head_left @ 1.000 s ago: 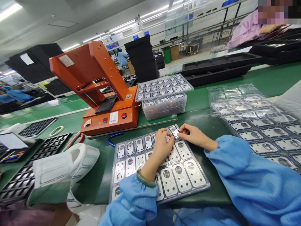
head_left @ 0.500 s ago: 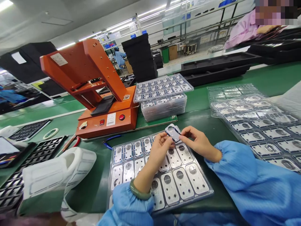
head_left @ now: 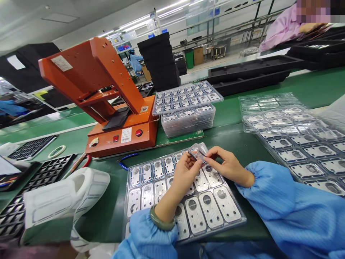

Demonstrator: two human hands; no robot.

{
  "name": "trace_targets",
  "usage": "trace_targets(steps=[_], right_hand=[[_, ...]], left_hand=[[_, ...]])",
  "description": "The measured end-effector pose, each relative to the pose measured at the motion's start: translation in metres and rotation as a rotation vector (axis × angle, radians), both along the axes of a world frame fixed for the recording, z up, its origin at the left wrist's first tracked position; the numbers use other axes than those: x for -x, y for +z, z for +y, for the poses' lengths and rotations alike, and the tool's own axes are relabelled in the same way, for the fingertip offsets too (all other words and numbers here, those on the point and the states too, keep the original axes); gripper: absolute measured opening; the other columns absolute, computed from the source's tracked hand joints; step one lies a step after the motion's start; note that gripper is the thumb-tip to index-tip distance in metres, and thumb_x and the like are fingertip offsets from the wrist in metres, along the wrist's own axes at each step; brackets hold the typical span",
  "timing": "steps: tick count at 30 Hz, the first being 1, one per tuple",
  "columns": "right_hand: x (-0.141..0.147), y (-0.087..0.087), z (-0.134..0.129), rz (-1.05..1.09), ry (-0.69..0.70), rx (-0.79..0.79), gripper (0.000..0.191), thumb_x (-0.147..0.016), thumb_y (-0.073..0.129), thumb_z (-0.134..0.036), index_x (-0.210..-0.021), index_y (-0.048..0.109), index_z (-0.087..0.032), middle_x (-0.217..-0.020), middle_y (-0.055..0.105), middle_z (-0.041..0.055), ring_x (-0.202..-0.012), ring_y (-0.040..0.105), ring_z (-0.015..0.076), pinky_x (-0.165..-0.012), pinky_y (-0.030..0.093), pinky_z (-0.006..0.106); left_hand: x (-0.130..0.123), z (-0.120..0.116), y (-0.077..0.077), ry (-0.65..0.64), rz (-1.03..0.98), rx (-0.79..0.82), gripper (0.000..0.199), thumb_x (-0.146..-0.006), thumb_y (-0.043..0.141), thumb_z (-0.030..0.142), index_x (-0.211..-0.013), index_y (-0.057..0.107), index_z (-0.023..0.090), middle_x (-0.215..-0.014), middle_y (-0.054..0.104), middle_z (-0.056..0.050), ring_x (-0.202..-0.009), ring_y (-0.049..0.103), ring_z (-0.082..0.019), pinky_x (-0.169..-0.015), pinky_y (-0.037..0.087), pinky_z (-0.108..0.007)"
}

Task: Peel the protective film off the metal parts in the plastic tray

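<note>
A small plate with a dark edge (head_left: 198,153) is held tilted between my two hands, above the upper right part of a clear tray (head_left: 237,220). My left hand (head_left: 185,172) is closed on its left side, thumb in front. My right hand (head_left: 225,163) pinches its right edge between thumb and fingertips. The fingers hide part of the plate. Rows of silvery plates with round windows and small holes (head_left: 195,214) fill the tray, which lies on the green table (head_left: 107,212) under my forearms.
An orange press (head_left: 121,140) stands at the back left, beside stacked clear trays (head_left: 187,124). More filled trays (head_left: 304,154) lie at right. A roll of white backing strip (head_left: 64,194) and black trays (head_left: 51,172) are at left. A person's pink sleeve (head_left: 279,28) shows far right.
The plate in my hands has turned from showing its pale face to a steeper, darker view. My fingers have shifted slightly around it. The whole view has moved a little.
</note>
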State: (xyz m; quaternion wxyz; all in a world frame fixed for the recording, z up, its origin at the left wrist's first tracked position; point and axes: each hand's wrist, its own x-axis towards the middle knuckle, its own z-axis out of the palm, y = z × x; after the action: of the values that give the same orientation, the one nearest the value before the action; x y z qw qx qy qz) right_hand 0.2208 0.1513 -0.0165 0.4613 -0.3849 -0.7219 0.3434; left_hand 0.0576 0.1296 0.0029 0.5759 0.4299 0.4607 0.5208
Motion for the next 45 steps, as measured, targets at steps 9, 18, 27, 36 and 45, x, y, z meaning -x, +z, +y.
trace_targets(steps=[9,18,27,36,45], right_hand=[[0.000,0.002,-0.001,-0.015,0.023,-0.050,0.008,-0.086,0.056,-0.027,-0.083,0.057,-0.020,-0.076,0.061,0.0012,-0.066,0.055,0.0131,-0.063,0.047,0.026],[-0.001,-0.005,0.002,-0.036,-0.015,0.010,0.012,-0.086,0.057,-0.033,-0.085,0.057,-0.021,-0.076,0.061,0.0015,-0.066,0.057,0.0139,-0.060,0.047,0.025],[-0.001,-0.006,0.002,-0.060,0.000,-0.001,0.013,-0.087,0.054,-0.033,-0.085,0.057,-0.021,-0.076,0.062,0.0013,-0.066,0.057,0.0140,-0.061,0.048,0.026],[-0.001,-0.004,0.001,-0.092,0.040,-0.083,0.009,-0.089,0.052,-0.028,-0.085,0.056,-0.021,-0.077,0.061,0.0008,-0.066,0.056,0.0129,-0.064,0.048,0.026],[-0.003,-0.008,0.003,-0.140,0.050,-0.088,0.013,-0.090,0.050,-0.032,-0.090,0.057,-0.021,-0.077,0.063,0.0012,-0.066,0.058,0.0134,-0.064,0.050,0.025]], left_hand=[[0.003,0.002,-0.005,-0.023,0.075,-0.059,0.029,-0.070,0.072,0.032,-0.091,0.059,0.017,-0.080,0.066,-0.002,-0.077,0.063,-0.013,-0.076,0.052,-0.028],[0.004,-0.001,0.001,0.061,0.141,-0.078,0.030,-0.073,0.070,0.038,-0.094,0.064,0.018,-0.088,0.067,-0.004,-0.077,0.060,-0.013,-0.072,0.050,-0.025],[0.006,-0.002,0.001,0.091,0.207,-0.071,0.027,-0.075,0.066,0.040,-0.092,0.065,0.018,-0.085,0.065,-0.003,-0.070,0.058,-0.012,-0.068,0.049,-0.025],[0.008,-0.002,-0.002,0.112,0.314,-0.094,0.027,-0.083,0.056,0.042,-0.093,0.064,0.019,-0.079,0.060,0.000,-0.067,0.053,-0.012,-0.068,0.045,-0.025],[0.010,-0.003,-0.004,0.115,0.349,-0.119,0.031,-0.086,0.050,0.047,-0.091,0.066,0.021,-0.084,0.062,-0.003,-0.076,0.055,-0.016,-0.073,0.045,-0.027]])
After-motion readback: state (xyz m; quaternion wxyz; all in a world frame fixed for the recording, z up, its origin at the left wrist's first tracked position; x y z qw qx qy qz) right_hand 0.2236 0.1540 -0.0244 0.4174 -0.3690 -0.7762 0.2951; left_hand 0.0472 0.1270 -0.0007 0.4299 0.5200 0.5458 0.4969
